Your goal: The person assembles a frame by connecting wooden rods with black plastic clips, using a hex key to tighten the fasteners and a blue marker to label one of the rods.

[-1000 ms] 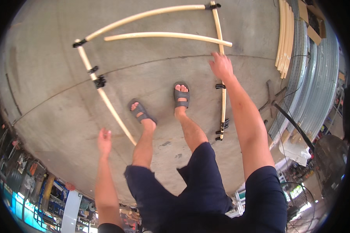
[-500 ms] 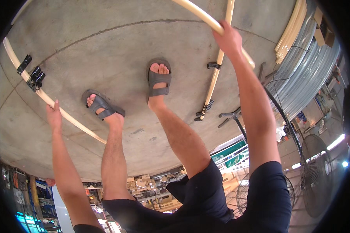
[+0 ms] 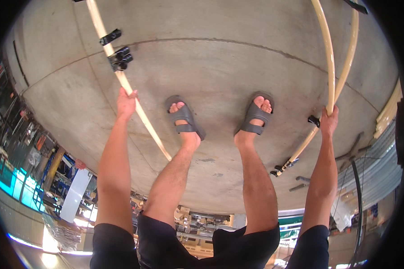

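My left hand (image 3: 127, 104) is closed around a long cream tube (image 3: 144, 119) at the left. Above that hand, black clip-like pieces (image 3: 120, 59) sit on the tube, and its lower end hangs by my left shin. My right hand (image 3: 330, 121) grips another cream tube (image 3: 326, 45), which curves up out of view. Behind it a third cream tube (image 3: 348, 62) slants down past this hand, with a black piece (image 3: 313, 120) near my fingers and more black fittings (image 3: 285, 167) at its low end. Whether my right hand also touches this third tube, I cannot tell.
My sandalled feet (image 3: 184, 116) stand apart on the concrete floor (image 3: 211, 67) between the tubes. At the right lie coiled grey tubing (image 3: 381, 172), more cream lengths (image 3: 389, 110) and a dark stand leg (image 3: 357, 197). Cluttered shelving (image 3: 197, 219) is behind me.
The view has swung left. My right hand has come down and out to the right, with its tube now upright. My right foot has shifted; my left hand keeps its hold.
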The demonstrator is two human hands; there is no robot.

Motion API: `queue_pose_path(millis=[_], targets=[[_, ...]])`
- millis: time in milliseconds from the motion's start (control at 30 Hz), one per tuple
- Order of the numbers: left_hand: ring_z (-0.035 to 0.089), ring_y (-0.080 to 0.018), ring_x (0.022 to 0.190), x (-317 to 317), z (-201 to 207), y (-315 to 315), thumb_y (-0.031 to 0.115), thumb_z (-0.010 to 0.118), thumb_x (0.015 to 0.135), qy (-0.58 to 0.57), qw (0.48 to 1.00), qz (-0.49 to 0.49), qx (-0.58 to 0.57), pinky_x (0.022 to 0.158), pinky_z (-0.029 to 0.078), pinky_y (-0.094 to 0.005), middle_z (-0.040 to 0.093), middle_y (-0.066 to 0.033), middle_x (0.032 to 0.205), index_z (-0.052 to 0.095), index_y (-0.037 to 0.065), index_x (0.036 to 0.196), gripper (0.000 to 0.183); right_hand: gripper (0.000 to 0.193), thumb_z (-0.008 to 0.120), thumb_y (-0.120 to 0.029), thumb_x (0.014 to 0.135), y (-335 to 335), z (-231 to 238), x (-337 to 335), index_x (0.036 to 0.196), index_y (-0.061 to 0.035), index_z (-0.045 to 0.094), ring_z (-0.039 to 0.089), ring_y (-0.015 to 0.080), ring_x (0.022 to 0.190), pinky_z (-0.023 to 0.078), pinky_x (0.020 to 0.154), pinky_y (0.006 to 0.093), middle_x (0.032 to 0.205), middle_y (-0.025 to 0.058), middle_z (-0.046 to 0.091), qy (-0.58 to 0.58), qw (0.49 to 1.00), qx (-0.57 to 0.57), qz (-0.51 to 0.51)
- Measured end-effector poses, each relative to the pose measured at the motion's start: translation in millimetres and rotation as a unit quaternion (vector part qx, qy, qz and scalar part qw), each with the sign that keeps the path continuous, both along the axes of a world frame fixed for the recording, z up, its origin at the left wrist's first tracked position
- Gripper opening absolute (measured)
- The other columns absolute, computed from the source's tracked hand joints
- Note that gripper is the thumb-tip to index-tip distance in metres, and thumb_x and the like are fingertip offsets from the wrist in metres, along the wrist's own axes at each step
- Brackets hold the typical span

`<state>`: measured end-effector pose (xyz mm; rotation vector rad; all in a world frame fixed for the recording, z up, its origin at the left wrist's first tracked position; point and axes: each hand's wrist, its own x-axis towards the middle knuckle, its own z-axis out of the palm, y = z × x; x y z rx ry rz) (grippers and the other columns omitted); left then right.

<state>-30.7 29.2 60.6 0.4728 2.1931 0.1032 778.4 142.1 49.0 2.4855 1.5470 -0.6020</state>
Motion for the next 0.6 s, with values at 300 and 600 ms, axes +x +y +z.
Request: queue_pose_path(millis=[300,600], targets=[[0.067,-0.0173,0.072,0,67,-74,0.013,0.068,0.1,-0.019,0.999,0.04,0.009,0.065,0.053,-0.0374,0.066,-0.006,0.083,0.051,0.006,0.106,0.02,0.044,0.071,-0.022,0.096,-47,94,-70,0.131,0.0014,0.056,0.066,0.0442,0.099,0.051,0.085,0.0493,0.106,0.0255,0.068,0.086,0.996,0.023,-0.023],[0.067,-0.019,0.077,-57,194,-223,0.015,0.068,0.1,0.031,1.0,-0.004,-0.005,0.071,0.054,-0.0372,0.066,-0.0072,0.088,0.052,0.005,0.111,0.022,0.04,0.068,-0.01,0.095,-188,236,-170,0.13,0.0017,0.052,0.062,0.0459,0.097,0.049,0.086,0.0492,0.104,0.0261,0.064,0.1,0.993,0.065,-0.016]])
